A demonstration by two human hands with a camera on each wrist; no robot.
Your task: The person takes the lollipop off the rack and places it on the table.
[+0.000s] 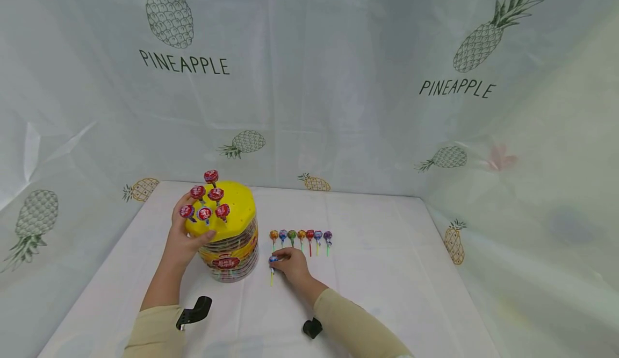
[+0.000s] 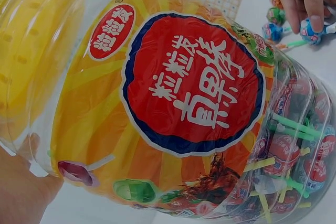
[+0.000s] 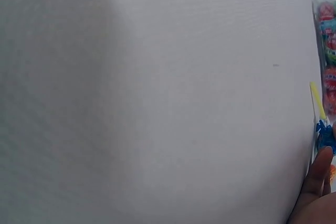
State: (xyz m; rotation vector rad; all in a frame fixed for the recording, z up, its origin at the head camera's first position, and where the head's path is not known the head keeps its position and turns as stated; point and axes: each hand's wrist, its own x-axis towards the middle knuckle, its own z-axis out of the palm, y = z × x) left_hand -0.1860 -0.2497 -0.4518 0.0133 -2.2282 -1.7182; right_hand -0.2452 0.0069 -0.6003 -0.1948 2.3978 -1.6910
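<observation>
the right hand (image 1: 294, 264) pinches a blue lollipop (image 1: 273, 259), fingers nearly closed; a lollipop row (image 1: 310, 234) lies beyond them on the counter (image 1: 387, 272). left of them, the left hand (image 1: 181, 240) grips a yellow-lidded jar (image 1: 228, 263), fingers spread.

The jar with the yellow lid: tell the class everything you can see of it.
The jar stands upright on the white table, left of a row of lollipops. Its ribbed wall looks like clear plastic, with wrapped lollipops showing inside. Its mostly yellow label bears a red, blue-edged badge with white characters. Six lollipops in reddish wrappers stand in the yellow lid, where the left hand grips.
</observation>
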